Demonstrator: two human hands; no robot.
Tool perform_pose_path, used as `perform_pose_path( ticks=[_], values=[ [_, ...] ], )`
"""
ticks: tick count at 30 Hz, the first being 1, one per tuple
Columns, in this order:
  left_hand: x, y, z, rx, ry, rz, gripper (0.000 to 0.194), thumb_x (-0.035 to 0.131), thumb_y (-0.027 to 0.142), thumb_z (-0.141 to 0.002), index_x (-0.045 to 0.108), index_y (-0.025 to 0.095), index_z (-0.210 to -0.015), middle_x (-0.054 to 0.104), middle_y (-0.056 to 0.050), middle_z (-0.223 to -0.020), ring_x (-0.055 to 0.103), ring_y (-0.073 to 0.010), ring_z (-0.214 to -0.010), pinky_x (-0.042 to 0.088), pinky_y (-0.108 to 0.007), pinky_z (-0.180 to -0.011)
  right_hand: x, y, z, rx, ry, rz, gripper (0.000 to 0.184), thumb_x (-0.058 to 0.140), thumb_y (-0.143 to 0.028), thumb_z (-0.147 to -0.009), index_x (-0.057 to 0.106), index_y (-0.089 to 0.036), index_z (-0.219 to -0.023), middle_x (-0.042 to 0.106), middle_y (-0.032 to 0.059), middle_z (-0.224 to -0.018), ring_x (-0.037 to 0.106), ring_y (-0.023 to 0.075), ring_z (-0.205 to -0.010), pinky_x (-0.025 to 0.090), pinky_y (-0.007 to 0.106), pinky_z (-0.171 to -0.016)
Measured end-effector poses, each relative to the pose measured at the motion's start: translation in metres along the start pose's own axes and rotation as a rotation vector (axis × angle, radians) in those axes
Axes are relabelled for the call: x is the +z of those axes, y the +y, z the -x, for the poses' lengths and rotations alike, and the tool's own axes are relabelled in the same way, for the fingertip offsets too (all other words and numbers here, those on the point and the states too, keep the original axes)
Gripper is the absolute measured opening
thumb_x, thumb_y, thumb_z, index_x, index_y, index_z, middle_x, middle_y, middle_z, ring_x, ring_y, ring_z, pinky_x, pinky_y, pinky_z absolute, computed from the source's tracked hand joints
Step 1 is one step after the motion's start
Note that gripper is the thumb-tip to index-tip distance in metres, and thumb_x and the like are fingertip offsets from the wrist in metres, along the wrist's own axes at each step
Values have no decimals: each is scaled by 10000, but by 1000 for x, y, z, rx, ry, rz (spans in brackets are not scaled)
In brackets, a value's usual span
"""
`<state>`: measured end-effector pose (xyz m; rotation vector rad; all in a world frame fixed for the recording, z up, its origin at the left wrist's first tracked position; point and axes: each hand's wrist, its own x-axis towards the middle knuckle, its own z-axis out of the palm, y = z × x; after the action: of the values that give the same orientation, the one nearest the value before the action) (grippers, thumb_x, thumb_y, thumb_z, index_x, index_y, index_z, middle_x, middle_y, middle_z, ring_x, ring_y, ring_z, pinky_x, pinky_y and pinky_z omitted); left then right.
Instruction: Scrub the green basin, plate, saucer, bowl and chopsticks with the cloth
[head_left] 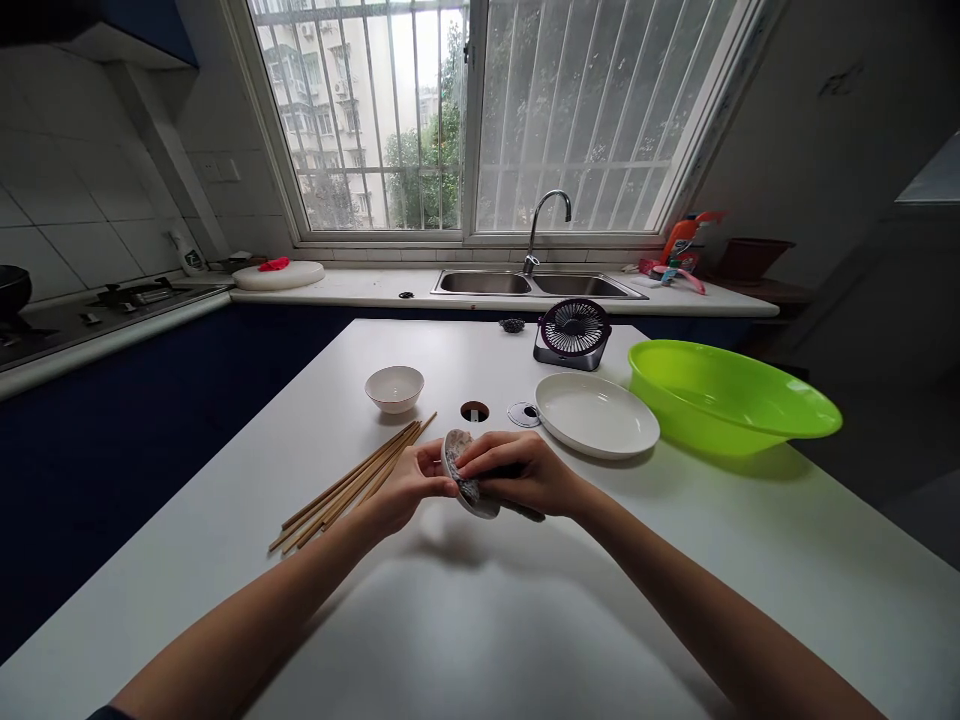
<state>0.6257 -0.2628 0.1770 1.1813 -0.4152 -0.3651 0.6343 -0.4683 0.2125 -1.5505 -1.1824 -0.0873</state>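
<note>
White table (487, 640) with bowl (394, 390), chopsticks (351, 484), plate (597, 415), fan (576, 328), scourer (512, 325), green basin (720, 425)

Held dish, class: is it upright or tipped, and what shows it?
Tipped: the dish slants steeply in the left hand, its opening turned toward the right hand.

We face a wide, barred, white-framed sliding window (475, 130), pale daylight entering; a shadowy square-tiled wall (75, 220) stands left; dark-blue cabinets (180, 400) sit beneath a white counter (367, 285).

The cloth (469, 489) looks rough (the held bowl (484, 509), smooth).
</note>
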Motion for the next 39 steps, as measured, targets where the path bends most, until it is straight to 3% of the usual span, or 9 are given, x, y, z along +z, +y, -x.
perform_pose_path(
  ticks=[11,16,19,22,25,31,34,36,39],
  values=[
    [-3,6,-2,16,-8,-90,483,903,396,-572,723,148,-946,649,-45,-837,573,-169,-773,472,-260,-688,-24,-6,-1,221,-303,3,184,679,-294,-900,771,-179,-1010,743,88,-994,693,163,-845,552,274,-773],
    [-1,10,-2,61,-40,-233,457,908,315,-583,732,162,-975,665,-44,-892,591,-188,-852,464,-269,-768,-27,-17,-2,332,-406,270,229,632,-94,-848,763,-198,-1005,738,49,-1002,682,154,-839,525,250,-773],
    [-4,12,-3,62,28,-262,468,901,320,-601,726,173,-1010,686,-56,-931,615,-215,-909,475,-288,-793,-29,-19,-2,368,-450,568,333,554,41,-775,759,-198,-883,725,38,-903,665,167,-814,488,266,-760],
    [-9,16,-6,72,147,-190,500,892,374,-613,704,180,-1033,704,-81,-998,641,-246,-955,498,-330,-818,-31,-15,1,446,-444,814,325,520,53,-759,734,-190,-794,705,48,-854,642,178,-763,439,273,-690],
    [-12,20,-9,76,265,-145,594,911,387,-578,672,182,-1082,707,-106,-1078,645,-278,-1037,493,-371,-892,-28,-10,3,506,-439,880,271,545,-5,-793,730,-189,-863,707,59,-926,641,180,-761,410,266,-652],
    [-11,24,-10,22,393,-104,999,916,415,-573,432,215,-1424,722,-62,-937,673,-243,-966,455,-405,-960,-15,-6,2,571,-514,931,201,604,-54,-785,720,-166,-905,698,78,-958,655,207,-825,422,269,-673],
    [-9,24,-10,13,391,-104,958,907,433,-581,465,207,-1401,719,-61,-912,675,-246,-948,445,-407,-964,-14,-6,2,560,-517,924,89,702,-165,-795,716,-169,-883,693,79,-951,651,221,-833,433,279,-677],
    [-9,23,-10,1,399,-94,896,897,453,-590,507,198,-1355,720,-64,-908,671,-252,-969,433,-404,-975,-15,-5,2,519,-484,912,110,738,-263,-821,714,-168,-872,693,83,-935,650,230,-830,448,294,-687],
    [-11,20,-11,-14,413,-53,842,880,484,-611,521,192,-1315,716,-67,-938,663,-243,-1003,415,-396,-1004,-13,-3,3,409,-306,887,176,700,-308,-889,704,-166,-992,695,94,-961,653,210,-785,478,310,-695]
  ],
)
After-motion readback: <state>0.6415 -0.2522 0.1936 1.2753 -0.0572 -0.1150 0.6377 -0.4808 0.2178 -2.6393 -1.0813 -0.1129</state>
